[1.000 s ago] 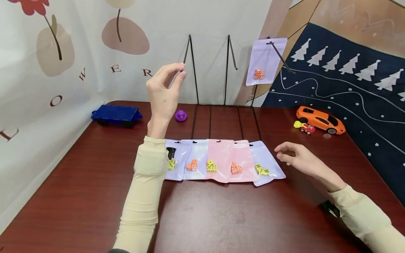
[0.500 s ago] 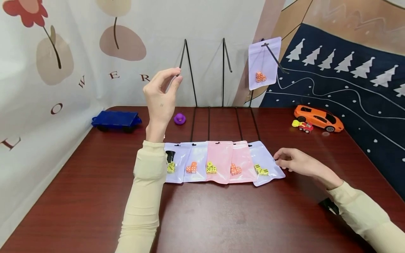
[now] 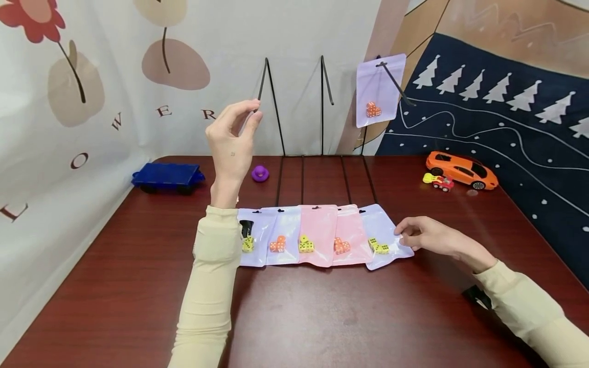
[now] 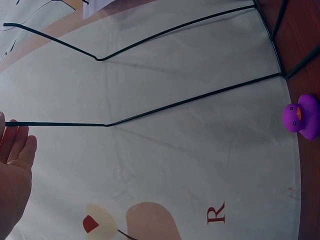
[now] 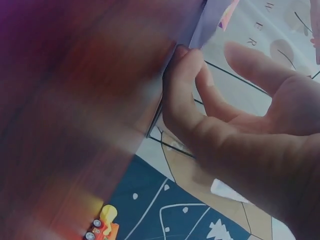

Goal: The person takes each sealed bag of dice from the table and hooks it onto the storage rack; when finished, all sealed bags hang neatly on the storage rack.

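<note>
My left hand [image 3: 232, 145] is raised at the left hook [image 3: 263, 79] of a black wire display rack, pinching the hook's end between thumb and fingers. The left wrist view shows this hook [image 4: 55, 124] running into the fingers [image 4: 20, 145]. On the table, my right hand [image 3: 434, 236] is at the right edge of a light purple zip bag [image 3: 383, 225] holding yellow dice. Its fingertips touch the bag edge, while the right wrist view shows thumb and fingers [image 5: 182, 90] apart. Beside it overlap a pink bag [image 3: 355, 222] with orange dice, another pink bag [image 3: 318, 225] and more purple bags [image 3: 287, 225].
From the rack's right hook [image 3: 397, 84] hangs a purple bag [image 3: 382, 87] with orange dice. The middle hook [image 3: 327, 82] is bare. Around stand a blue toy wagon [image 3: 167, 176], a purple rubber duck [image 3: 259, 174], an orange toy car [image 3: 462, 170] and a small red-yellow toy vehicle [image 3: 438, 181].
My right hand has moved slightly left and down, from beside the rightmost purple bag onto its edge. My left hand keeps its pinch at the left hook. The view has shifted slightly.
</note>
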